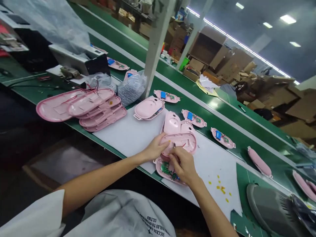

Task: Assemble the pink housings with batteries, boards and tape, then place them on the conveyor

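My left hand [156, 147] grips the left edge of a pink plastic shell [190, 140], its hollow inside turned up. Inside the shell, my right hand [184, 164] is closed in a pinch near a short red wire and a small dark piece; what its fingertips hold is too small to make out. Just below lies another pink half shell with a green circuit board [166, 168] in it, partly covered by my right hand. Pink rounded covers [172, 122] rest directly behind the held shell.
Stacked pink shells [98, 112] with red wires lie at the left, beside a bubble-wrap bag [132, 89]. Pink halves with blue batteries [222, 137] line the green belt. Yellow bits [222, 189] dot the white sheet [209, 161]. A grey device [271, 207] stands at right; a post [158, 49] rises behind.
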Demonstrator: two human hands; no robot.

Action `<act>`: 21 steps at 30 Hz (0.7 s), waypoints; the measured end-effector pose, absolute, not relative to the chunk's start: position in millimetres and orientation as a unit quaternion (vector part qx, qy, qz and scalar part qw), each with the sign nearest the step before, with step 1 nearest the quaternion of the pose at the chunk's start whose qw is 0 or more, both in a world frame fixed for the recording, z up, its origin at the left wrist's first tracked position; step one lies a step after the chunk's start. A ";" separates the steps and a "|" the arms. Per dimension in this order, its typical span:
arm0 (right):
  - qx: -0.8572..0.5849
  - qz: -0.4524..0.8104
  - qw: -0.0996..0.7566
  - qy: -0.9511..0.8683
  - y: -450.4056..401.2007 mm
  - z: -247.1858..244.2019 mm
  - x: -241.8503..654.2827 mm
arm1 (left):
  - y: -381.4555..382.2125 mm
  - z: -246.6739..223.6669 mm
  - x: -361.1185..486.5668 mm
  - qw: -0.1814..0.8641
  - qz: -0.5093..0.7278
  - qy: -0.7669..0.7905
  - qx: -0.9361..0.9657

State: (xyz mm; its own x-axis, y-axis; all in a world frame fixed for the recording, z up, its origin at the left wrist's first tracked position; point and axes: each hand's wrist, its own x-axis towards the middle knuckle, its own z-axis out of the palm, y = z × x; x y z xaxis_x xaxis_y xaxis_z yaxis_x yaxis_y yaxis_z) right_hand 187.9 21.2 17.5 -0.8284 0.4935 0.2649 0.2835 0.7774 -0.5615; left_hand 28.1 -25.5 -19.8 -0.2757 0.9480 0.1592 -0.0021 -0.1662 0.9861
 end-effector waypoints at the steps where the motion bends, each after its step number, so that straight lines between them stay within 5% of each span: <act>1: -0.238 0.273 0.208 -0.909 21.3 16.5 190.5 | -25.6 -21.4 28.9 0.400 0.618 0.502 0.454; 6: -0.308 0.275 0.199 -0.889 11.1 22.2 182.8 | -27.9 -25.2 31.9 0.470 0.672 0.430 0.378; 13: -0.343 0.102 0.137 -0.924 0.8 23.3 165.1 | -45.5 -15.7 35.3 0.545 0.677 0.356 0.343; 21: -0.468 0.034 0.200 -0.860 1.5 17.5 173.4 | -57.1 -15.3 27.2 0.563 0.651 0.350 0.370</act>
State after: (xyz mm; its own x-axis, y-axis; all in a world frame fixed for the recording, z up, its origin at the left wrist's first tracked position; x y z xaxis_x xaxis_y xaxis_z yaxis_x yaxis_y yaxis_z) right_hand 173.4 1.5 17.5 -0.4828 0.8181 0.3125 0.7910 0.5605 -0.2452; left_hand 27.2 -57.1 -15.3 -0.0920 0.9918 0.0887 -0.4739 -0.1220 0.8721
